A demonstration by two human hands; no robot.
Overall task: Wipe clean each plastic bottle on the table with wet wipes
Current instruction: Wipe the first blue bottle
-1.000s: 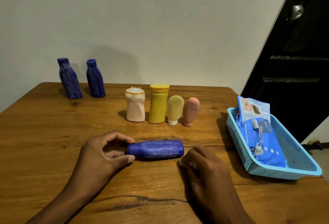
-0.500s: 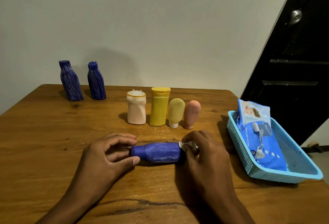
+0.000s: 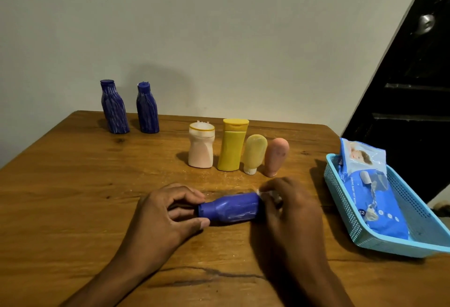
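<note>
Slippage is the main risk: the left hand [image 3: 170, 211] only pinches the neck end of the blue bottle [image 3: 231, 208], which lies on its side on the table [image 3: 73, 185]; a hard rub could roll or twist it loose. At the base end the right hand [image 3: 289, 209] curls round a small wipe [image 3: 267, 194], mostly hidden; it may bunch and miss streaks, or a skid could topple the row of bottles [image 3: 238, 148] behind.

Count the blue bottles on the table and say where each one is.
3. Two stand upright at the far left of the table: the far-left bottle and its neighbour. The lying bottle rests near the front between the left hand and right hand. None appears hidden.
</note>
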